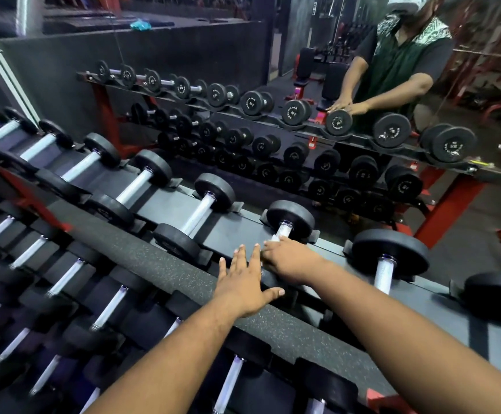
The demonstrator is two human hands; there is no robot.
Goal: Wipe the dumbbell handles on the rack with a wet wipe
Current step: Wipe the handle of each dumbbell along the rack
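A long rack (243, 222) carries a row of black dumbbells with silver handles on its top tier. My right hand (288, 259) grips the handle (283, 230) of one dumbbell (291, 218), with a white wet wipe (273, 238) showing past my fingers against the handle. The near head of that dumbbell is hidden under my hands. My left hand (246, 282) lies flat with straight fingers on the rack's speckled front rail (159, 270), just left of my right hand.
More dumbbells (204, 204) sit left and right (388, 258) on the top tier, and a lower tier (108, 306) holds several more. A wall mirror (303, 115) behind the rack reflects the rack and a person.
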